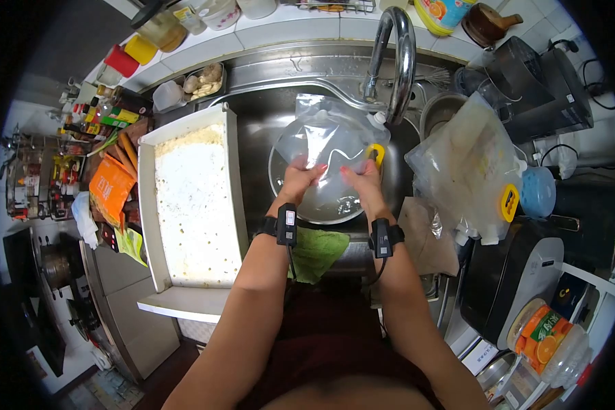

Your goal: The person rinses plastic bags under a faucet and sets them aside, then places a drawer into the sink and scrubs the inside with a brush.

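A clear plastic bag [352, 137] with a white cap and a yellow handle [376, 156] is stretched between my two hands. It lies over a round metal basin [307, 216] in the steel sink [251, 140]. On the bag's left side, my left hand [299, 180] is closed, thumb and fingers pinching the film. My right hand [366, 184] grips its right side, just below the yellow handle. A white curved line runs across the plastic between my thumbs. The bag hides much of the basin's inside.
A curved faucet [402, 61] rises behind the basin. Left of the sink stands a long white tray [143, 212] with crumbs inside. A second clear bag [461, 160] with a yellow handle lies on the right. A green cloth [314, 254] hangs over the sink's front edge.
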The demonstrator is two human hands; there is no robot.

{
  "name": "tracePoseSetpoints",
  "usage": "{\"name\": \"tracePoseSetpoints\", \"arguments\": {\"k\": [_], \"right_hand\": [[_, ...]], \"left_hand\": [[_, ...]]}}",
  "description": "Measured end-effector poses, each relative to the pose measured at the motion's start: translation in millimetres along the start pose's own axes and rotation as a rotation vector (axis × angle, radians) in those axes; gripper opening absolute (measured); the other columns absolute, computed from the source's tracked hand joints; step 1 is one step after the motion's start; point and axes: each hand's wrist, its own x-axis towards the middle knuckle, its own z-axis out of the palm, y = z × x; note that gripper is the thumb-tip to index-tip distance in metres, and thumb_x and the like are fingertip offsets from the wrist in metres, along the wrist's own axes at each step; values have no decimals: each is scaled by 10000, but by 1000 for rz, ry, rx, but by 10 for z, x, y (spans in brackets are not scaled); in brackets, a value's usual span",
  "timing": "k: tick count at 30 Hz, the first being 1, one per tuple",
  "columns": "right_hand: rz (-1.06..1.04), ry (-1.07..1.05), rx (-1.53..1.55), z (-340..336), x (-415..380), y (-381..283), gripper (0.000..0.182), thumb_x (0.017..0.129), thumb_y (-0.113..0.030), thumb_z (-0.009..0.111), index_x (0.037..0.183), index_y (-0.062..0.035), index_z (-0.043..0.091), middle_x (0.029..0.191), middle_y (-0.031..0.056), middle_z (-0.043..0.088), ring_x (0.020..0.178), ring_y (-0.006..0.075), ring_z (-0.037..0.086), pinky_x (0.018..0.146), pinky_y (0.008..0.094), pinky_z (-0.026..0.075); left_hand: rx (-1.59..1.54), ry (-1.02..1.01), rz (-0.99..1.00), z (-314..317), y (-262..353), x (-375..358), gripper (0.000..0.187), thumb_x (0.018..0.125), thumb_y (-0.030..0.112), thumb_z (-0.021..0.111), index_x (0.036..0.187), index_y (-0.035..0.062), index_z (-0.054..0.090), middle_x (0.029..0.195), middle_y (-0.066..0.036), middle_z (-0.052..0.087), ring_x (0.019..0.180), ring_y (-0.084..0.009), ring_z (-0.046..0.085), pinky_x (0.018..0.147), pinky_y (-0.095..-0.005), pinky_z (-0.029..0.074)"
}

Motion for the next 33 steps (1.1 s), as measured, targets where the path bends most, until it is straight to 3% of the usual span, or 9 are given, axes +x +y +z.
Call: {"name": "tracePoseSetpoints", "arguments": {"k": [3, 6, 12, 14, 18, 22, 24, 29, 33], "right_hand": [[-56, -13, -188, -34, -69, 12, 377, 670, -119, 777, 932, -52, 513, 832, 48, 581, 692, 153, 569, 585, 279, 475], [-709, 353, -887, -38, -28, 120, 416, 658, -201, 785, 922, -36, 509, 830, 107, 584, 690, 220, 576, 635, 333, 475], [-91, 90, -1239, -22, -17, 7, 318, 732, -230, 691, 946, -45, 546, 835, 145, 632, 776, 308, 627, 693, 404, 483], [-69, 68, -1440, 14, 159, 237, 246, 757, -208, 647, 947, -73, 569, 845, 135, 645, 809, 316, 632, 701, 418, 491], [-116, -174, -1705, 149, 287, 449, 155, 781, -191, 582, 914, -118, 611, 890, 142, 652, 844, 307, 640, 695, 434, 506], [-46, 19, -1496, 102, 342, 465, 195, 819, -164, 511, 937, -86, 646, 963, 142, 652, 914, 309, 630, 744, 433, 500], [-44, -175, -1577, 20, 380, 510, 140, 797, -185, 562, 864, -81, 627, 903, 144, 648, 863, 320, 629, 709, 430, 496], [-179, -120, -1342, -81, 159, 200, 161, 791, -217, 598, 792, -57, 602, 817, 141, 634, 792, 337, 610, 668, 413, 472], [-191, -269, -1112, -282, 90, 116, 212, 790, -243, 629, 855, -46, 589, 789, 139, 617, 762, 313, 604, 645, 387, 456]], "left_hand": [[84, 12, -101, -120, -67, 53, 217, 822, 250, 665, 888, 53, 603, 706, -30, 601, 541, -80, 525, 455, -218, 409], [160, 45, -220, -141, -154, 148, 244, 792, 260, 691, 784, 32, 603, 702, -64, 613, 606, -106, 560, 513, -241, 430], [473, 309, -123, -313, -622, 285, 490, 652, 168, 798, 1022, -26, 542, 916, -144, 602, 778, -193, 595, 652, -326, 495], [562, 573, -134, -280, -595, 243, 643, 619, 153, 816, 1124, -44, 471, 1021, -175, 578, 864, -220, 595, 725, -339, 504], [586, 413, -178, -130, -612, 128, 765, 621, 213, 824, 1181, -53, 376, 1100, -212, 539, 994, -284, 558, 855, -340, 464], [592, -101, -526, -183, -487, 262, 776, 571, 196, 845, 1152, -66, 402, 1100, -198, 551, 1076, -272, 517, 913, -345, 426], [648, -323, -648, -212, -455, 363, 759, 559, 204, 852, 1128, -61, 426, 1080, -183, 565, 1065, -254, 528, 891, -333, 440], [487, 381, -58, -220, -822, 513, 492, 665, 193, 795, 1022, -4, 520, 956, -105, 603, 877, -164, 580, 720, -278, 479], [159, 312, -4, -144, -144, 389, 297, 760, 101, 711, 1007, 31, 563, 929, -60, 620, 836, -124, 571, 704, -264, 468]]}}
